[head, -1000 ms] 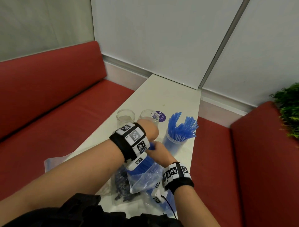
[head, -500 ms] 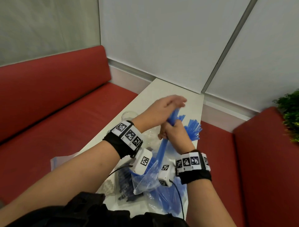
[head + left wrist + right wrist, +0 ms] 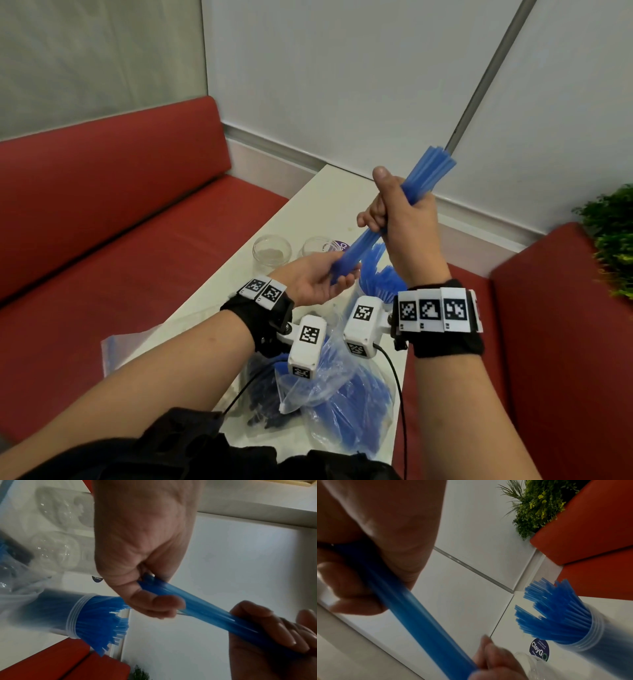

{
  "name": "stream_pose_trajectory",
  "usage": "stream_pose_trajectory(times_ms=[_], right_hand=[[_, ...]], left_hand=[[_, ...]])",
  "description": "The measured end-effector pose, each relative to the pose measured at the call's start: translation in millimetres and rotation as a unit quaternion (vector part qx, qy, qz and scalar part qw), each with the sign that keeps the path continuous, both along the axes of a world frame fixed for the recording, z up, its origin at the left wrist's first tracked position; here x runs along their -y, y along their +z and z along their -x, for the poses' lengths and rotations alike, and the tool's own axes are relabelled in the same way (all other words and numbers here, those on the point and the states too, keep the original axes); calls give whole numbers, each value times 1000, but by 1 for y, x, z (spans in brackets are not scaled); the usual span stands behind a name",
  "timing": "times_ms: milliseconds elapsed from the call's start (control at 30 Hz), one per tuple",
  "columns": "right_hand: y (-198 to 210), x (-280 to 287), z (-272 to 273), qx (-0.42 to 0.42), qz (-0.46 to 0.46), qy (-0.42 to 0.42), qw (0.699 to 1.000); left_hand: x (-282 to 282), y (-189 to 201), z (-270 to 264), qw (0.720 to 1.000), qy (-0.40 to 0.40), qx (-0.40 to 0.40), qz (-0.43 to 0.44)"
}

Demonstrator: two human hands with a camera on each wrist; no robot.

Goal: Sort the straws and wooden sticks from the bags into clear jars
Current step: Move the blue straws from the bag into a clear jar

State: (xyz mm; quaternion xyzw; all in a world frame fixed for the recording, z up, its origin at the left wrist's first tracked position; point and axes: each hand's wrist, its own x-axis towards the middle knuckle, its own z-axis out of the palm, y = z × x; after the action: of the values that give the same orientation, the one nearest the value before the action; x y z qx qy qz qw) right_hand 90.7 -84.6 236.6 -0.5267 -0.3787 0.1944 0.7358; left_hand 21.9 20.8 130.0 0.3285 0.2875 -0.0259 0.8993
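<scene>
A bundle of blue straws (image 3: 429, 170) is held slanted in the air above the white table (image 3: 329, 192). My right hand (image 3: 400, 219) grips the bundle around its middle. My left hand (image 3: 320, 281), palm up, pinches its lower end. The wrist views show the same bundle (image 3: 205, 611) (image 3: 419, 608) between both hands. Just below stands a clear jar (image 3: 380, 284) (image 3: 75, 616) (image 3: 597, 639) packed with blue straws. Near my body lies a clear bag of blue straws (image 3: 346, 404), with a bag of dark sticks (image 3: 263, 397) to its left.
Two empty clear jars (image 3: 271, 251) (image 3: 317, 246) stand on the table beyond my left hand, beside a purple sticker (image 3: 539, 650). Red benches (image 3: 137, 212) flank the narrow table. A green plant (image 3: 613, 240) sits at the right. White walls close the far end.
Both hands came up out of the bag with the straw bundle. The right hand rose high with it, and the left hand slid from the bundle's top to its lower end.
</scene>
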Motion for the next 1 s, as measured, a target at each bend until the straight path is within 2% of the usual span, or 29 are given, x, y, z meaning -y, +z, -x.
stream_pose_trajectory(times_ms=[100,233,300,367,467,567,667,733,800,833,933,1000], right_hand=[[-2,2,-6,7,1,4,1000],[-12,0,-11,11,23,8,1000],[-14,6,-20,55,64,2,996],[-12,18,-34,137,141,1,980],[-3,38,-50,205,241,27,948],[5,50,-57,186,260,34,947],[9,54,-68,165,225,-42,959],[7,53,-81,168,210,-116,956],[-3,49,-95,163,216,-181,945],[-12,46,-102,158,231,-206,938],[-46,30,-116,149,305,-228,912],[-72,18,-118,127,346,-214,905]], left_hand=[[-5,-1,-2,999,13,-12,37],[-3,-7,-5,997,-23,0,73],[-3,-12,-7,997,-7,8,71],[-6,-17,-8,998,17,13,58],[-12,-27,-8,1000,24,3,-8],[-16,-36,-11,996,71,0,-53],[-21,-46,-11,988,117,-19,-104],[-25,-53,-8,977,82,-49,-191],[-25,-61,-5,953,14,-81,-291],[-23,-65,-4,932,-22,-97,-348],[-16,-81,-6,843,-96,-127,-514],[-10,-87,-6,769,-151,-130,-608]])
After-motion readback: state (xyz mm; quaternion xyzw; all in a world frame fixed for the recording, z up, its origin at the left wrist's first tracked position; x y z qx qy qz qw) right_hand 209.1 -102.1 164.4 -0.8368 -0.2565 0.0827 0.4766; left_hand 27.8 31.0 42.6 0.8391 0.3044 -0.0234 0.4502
